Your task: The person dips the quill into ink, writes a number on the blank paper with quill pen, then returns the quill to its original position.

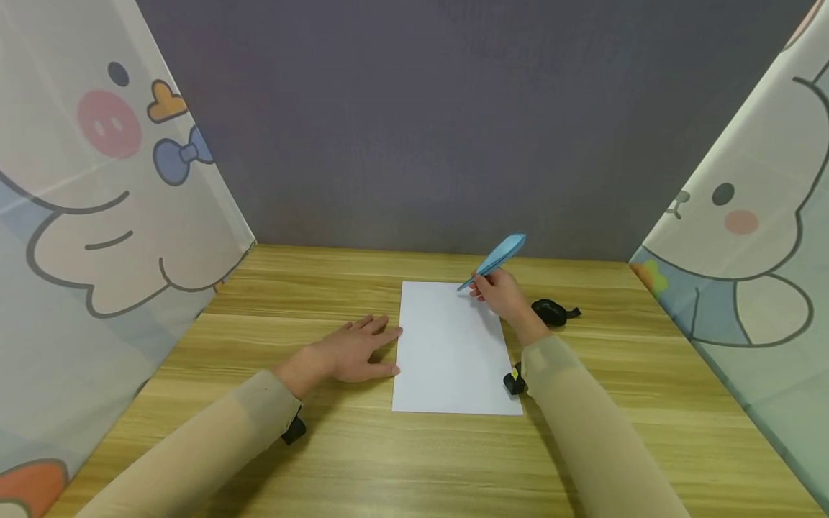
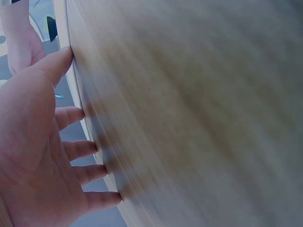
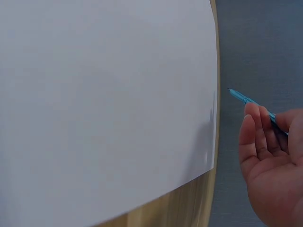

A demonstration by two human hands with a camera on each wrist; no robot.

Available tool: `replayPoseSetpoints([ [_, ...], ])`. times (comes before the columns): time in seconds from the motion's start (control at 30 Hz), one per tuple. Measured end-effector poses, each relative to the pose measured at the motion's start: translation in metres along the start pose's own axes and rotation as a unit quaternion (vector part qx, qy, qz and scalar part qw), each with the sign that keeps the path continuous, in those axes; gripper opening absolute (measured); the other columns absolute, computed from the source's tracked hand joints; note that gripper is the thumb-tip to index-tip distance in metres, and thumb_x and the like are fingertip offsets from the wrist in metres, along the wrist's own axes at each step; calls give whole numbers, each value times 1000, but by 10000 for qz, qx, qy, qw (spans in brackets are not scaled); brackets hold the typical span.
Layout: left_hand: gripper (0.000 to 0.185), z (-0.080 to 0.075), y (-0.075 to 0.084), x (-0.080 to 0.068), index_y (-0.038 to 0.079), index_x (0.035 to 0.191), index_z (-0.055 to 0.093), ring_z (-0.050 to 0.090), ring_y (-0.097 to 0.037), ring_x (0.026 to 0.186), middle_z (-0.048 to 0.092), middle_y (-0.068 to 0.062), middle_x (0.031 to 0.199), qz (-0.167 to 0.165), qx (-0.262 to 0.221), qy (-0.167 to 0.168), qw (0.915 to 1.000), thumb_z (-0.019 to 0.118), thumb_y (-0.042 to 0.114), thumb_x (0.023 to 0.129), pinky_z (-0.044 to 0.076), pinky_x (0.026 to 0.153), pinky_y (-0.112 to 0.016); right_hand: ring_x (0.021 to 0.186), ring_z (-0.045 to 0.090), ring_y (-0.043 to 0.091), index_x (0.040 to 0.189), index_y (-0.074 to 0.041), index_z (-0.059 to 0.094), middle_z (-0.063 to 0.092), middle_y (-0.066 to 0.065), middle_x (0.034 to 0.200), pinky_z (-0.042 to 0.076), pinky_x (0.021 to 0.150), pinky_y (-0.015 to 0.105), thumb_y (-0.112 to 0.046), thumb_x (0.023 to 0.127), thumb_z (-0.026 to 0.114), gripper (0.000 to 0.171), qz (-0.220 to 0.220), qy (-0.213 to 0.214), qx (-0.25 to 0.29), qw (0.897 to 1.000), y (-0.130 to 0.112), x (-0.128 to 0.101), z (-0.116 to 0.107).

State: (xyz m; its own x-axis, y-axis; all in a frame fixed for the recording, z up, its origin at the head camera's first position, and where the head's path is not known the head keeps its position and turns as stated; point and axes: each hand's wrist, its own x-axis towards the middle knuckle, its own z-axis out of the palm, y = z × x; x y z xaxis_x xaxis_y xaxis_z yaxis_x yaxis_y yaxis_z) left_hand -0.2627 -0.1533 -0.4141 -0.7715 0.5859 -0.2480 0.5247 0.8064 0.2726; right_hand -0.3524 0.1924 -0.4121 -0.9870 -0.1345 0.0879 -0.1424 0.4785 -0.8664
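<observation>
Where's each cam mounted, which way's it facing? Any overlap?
Head: worn on the head, forward and down at the table and white paper; left hand, right hand, sleeves show.
Left wrist: worn there, past the left palm toward the fingertips and table; right hand partly shows.
Right wrist: worn there, across the paper; right hand shows, holding the blue pen.
Shared by head and right wrist: paper, pen, right hand.

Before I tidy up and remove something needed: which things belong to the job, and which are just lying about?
Apparently in use:
blue feather-shaped pen, in the right grip
white sheet, under the pen's tip

Apparently lying about:
black object, right of the sheet
</observation>
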Motion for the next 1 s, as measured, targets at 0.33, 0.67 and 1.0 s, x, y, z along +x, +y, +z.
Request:
replayPoseSetpoints([
  [0.33,84,0,0,-1,27,177,27,15,-47,170,15,-16,185,-11,-6,-6,10000,53,69,109,21,134,-71,110,74,36,146,10,60,71,27,125,64,98,46,-19,119,45,42,103,43,-23,9999,0,5,2],
  [0.67,83,-1,0,-2,24,177,28,17,-48,170,16,-18,184,37,-87,23,10000,53,67,110,21,133,-72,111,74,37,145,9,60,71,27,125,64,96,43,-21,120,47,41,239,136,-136,9995,6,7,1],
  [1.0,83,-1,1,-2,24,177,28,17,-49,170,16,-18,184,29,-86,13,10000,53,67,110,21,133,-72,112,75,35,148,8,58,71,27,127,64,97,41,-21,120,46,42,298,122,-176,9993,7,7,1],
])
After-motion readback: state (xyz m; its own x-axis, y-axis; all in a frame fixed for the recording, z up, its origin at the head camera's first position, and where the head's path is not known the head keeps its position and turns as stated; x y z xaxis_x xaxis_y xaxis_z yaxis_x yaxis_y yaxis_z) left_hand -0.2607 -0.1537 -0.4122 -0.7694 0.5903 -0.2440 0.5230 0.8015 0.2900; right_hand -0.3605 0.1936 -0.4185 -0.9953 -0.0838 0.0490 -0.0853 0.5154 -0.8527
